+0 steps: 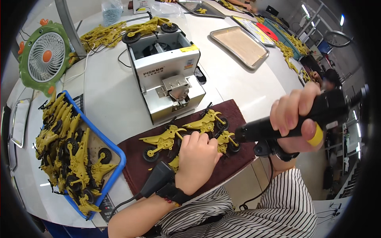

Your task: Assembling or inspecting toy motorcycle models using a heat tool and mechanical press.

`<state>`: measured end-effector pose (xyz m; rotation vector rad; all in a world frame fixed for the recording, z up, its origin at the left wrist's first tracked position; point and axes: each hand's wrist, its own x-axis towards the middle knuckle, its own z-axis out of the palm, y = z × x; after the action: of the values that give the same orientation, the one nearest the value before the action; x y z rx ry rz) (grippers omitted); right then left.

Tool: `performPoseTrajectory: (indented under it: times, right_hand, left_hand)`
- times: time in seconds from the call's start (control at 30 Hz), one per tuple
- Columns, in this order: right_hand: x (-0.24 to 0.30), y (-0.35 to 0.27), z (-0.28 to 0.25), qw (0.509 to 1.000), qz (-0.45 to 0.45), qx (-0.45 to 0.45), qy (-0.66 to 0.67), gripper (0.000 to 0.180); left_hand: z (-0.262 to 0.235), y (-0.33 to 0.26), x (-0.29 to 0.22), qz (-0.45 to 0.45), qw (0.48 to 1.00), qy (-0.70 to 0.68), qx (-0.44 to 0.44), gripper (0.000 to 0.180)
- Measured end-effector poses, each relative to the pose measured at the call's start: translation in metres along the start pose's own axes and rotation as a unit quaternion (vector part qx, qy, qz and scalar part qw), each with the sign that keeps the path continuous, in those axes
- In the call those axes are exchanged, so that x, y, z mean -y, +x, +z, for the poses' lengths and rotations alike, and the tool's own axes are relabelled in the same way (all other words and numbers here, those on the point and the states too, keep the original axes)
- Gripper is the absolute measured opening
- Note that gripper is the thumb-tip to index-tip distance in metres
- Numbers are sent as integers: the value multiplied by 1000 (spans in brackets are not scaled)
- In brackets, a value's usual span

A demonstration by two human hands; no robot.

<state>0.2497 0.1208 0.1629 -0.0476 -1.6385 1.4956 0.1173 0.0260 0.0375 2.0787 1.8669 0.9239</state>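
Note:
My right hand (297, 115) is wrapped round a black electric screwdriver (258, 130), held above the right edge of a dark brown cloth (133, 164). Its dark tip points left, over the toys. My left hand (197, 158) bends its fingers down over a yellow toy motorcycle (225, 142) with black wheels; the hand hides part of it. Two more toy motorcycles lie around it: one by the back edge (206, 123) and one to the left (163, 139). A yellow piece (174, 162) shows beside my left wrist. Yellow tape or a band circles a right-hand finger.
A silver screw-feeding machine (166, 75) stands behind the cloth. At the left, a blue-rimmed tray (115, 148) holds piled yellow toy parts. A green fan (45, 57) is behind it. A metal tray (240, 47) lies at the back right, and more yellow parts (105, 35) lie farther back.

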Motion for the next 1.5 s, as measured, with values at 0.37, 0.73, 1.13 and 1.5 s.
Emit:
performPoseTrajectory:
  times: [0.37, 0.73, 1.13, 1.5]
  right_hand:
    - [5, -48, -18, 995, 18, -76, -58, 28]
    - [-4, -57, -19, 992, 21, -105, -70, 25]
    - [43, 13, -45, 933, 30, 316, 170, 25]
    - [-42, 73, 31, 998, -56, 25, 16, 11]
  left_hand:
    - [4, 3, -6, 15, 1000, 5, 11, 30]
    - [4, 4, -10, 19, 1000, 0, 20, 31]
    - [8, -1, -2, 6, 1000, 9, 20, 25]
    - [6, -1, -8, 16, 1000, -5, -1, 27]
